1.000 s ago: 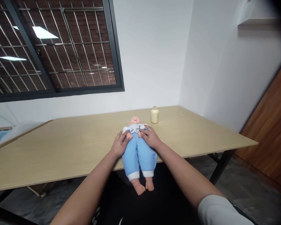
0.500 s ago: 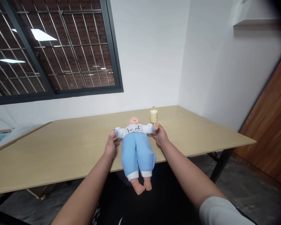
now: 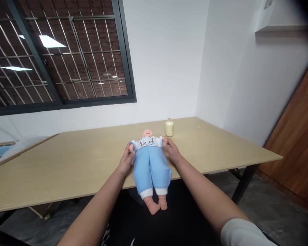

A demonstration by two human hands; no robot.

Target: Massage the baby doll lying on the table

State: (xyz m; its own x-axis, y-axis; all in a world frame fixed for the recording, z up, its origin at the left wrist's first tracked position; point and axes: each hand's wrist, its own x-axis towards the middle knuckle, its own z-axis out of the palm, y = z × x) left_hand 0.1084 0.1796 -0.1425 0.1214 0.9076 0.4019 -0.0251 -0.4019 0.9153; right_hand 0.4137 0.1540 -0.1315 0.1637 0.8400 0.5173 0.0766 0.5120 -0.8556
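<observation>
A baby doll (image 3: 151, 160) lay on its back on the table (image 3: 66, 164), feet over the edge. The left hand (image 3: 126, 161) and right hand (image 3: 172, 152) each held a doll arm. A small yellow bottle (image 3: 169, 127) stood just behind

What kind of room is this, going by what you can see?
Probably a plain indoor workroom or practice room: a long wooden table, a barred window facing brick, and a wooden door.
</observation>
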